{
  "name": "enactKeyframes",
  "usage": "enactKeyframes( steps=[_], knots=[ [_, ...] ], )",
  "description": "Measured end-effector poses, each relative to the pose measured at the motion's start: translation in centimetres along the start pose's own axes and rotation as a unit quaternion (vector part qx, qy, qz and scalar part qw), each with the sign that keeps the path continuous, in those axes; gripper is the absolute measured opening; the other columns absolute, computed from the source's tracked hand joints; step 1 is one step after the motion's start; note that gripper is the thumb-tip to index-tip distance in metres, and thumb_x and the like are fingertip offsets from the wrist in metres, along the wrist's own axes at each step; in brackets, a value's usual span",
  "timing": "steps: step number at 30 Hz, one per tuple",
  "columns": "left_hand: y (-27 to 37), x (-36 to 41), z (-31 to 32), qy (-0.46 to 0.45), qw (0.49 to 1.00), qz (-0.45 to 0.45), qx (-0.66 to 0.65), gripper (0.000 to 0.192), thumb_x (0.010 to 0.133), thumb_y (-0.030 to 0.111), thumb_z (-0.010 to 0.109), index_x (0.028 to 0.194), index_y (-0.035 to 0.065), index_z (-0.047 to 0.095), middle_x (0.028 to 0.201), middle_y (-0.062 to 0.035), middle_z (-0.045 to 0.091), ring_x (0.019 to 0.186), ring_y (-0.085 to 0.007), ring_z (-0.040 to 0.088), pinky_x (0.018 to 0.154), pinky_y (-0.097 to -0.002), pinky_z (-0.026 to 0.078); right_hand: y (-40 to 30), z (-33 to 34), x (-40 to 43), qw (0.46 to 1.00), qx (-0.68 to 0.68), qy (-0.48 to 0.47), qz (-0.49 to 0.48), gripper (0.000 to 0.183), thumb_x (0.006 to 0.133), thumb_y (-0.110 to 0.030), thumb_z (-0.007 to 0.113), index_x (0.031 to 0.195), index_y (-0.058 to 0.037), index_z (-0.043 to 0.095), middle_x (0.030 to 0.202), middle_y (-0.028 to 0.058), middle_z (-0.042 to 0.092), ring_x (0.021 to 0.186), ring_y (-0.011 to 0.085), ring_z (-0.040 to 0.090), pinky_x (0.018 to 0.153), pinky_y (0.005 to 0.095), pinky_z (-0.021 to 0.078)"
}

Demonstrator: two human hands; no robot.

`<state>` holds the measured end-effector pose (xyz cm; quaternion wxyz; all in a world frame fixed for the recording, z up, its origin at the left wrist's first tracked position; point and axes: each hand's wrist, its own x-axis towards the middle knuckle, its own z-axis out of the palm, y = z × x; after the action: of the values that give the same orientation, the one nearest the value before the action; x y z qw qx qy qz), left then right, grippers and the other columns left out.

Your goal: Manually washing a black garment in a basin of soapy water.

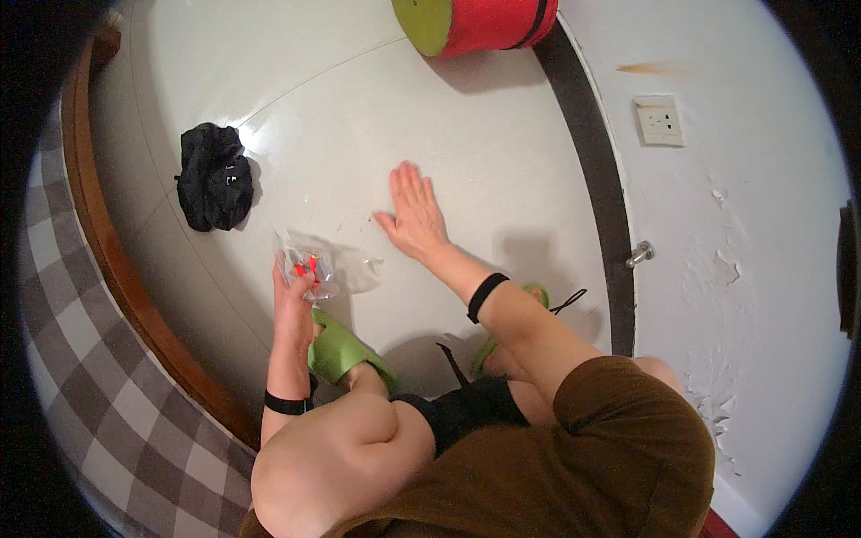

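My left hand (294, 286) grips a small clear plastic bag (324, 267) with red pieces inside, above the floor in front of my left foot. My right hand (415, 214) is stretched out palm down over the pale tiled floor (471, 148), fingers slightly apart, with nothing held; whether it touches the tiles I cannot tell. Small dark specks lie on the floor just left of the right thumb. A crumpled black cloth item (214, 178) with a white mark rests on the tiles, up and left of the bag.
A red cylindrical container (498, 23) with a green end lies at the top by the wall. On the right are a dark baseboard (595, 161), a metal doorstop (641, 253) and a wall socket (660, 121). A wooden bed rail (121, 282) with checked fabric curves along the left.
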<state>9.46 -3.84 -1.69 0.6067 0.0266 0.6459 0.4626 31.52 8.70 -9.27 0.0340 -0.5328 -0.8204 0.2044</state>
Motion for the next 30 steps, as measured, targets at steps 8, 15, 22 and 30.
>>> enactKeyframes(
  steps=[8, 15, 22, 30],
  knots=[
    [1.6, -1.4, 0.6, 0.017, 1.0, -0.008, -0.022, 0.076, 0.082, 0.004, 0.054, 0.149, 0.0081, 0.018, 0.134, -0.0183, 0.044, 0.114, -0.0272, 0.051, 0.097, -0.042, 0.045, 16.8, -4.8, 5.8, 0.959, -0.014, 0.198, 0.2, 0.072, 0.096, -0.041, 0.044, 0.147, 0.0034, 0.018, 0.155, 0.0218, 0.015, 0.145, 0.0329, 0.011, 0.117, 0.0471, 0.0098],
    [0.4, -1.3, -2.1, 0.041, 0.999, 0.011, -0.02, 0.075, 0.084, 0.004, 0.053, 0.149, 0.0034, 0.015, 0.132, -0.0186, 0.046, 0.115, -0.0285, 0.051, 0.097, -0.0384, 0.045, 10.6, -2.4, 10.2, 0.983, -0.092, 0.118, 0.107, 0.075, 0.096, -0.047, 0.039, 0.148, 0.0031, 0.018, 0.156, 0.0201, 0.015, 0.145, 0.0317, 0.011, 0.117, 0.0456, 0.0087],
    [0.3, -1.5, -2.8, 0.069, 0.997, -0.018, -0.034, 0.077, 0.083, 0.001, 0.056, 0.149, 0.0064, 0.016, 0.132, -0.0161, 0.045, 0.111, -0.0252, 0.052, 0.094, -0.0377, 0.045, -4.2, 2.2, 4.1, 0.997, -0.052, 0.025, -0.057, 0.074, 0.096, -0.048, 0.04, 0.147, 0.0023, 0.021, 0.155, 0.0191, 0.018, 0.145, 0.0307, 0.013, 0.117, 0.0467, 0.0098],
    [-0.2, -1.2, -3.7, 0.064, 0.997, 0.011, -0.046, 0.079, 0.083, 0.006, 0.057, 0.151, 0.0086, 0.016, 0.127, -0.0135, 0.049, 0.099, -0.0212, 0.052, 0.086, -0.0357, 0.044, -7.2, 1.9, 9.0, 0.977, 0.047, 0.001, -0.208, 0.07, 0.096, -0.05, 0.037, 0.147, -0.0035, 0.026, 0.155, 0.0147, 0.02, 0.145, 0.0274, 0.016, 0.118, 0.0422, 0.0128]
  ],
)
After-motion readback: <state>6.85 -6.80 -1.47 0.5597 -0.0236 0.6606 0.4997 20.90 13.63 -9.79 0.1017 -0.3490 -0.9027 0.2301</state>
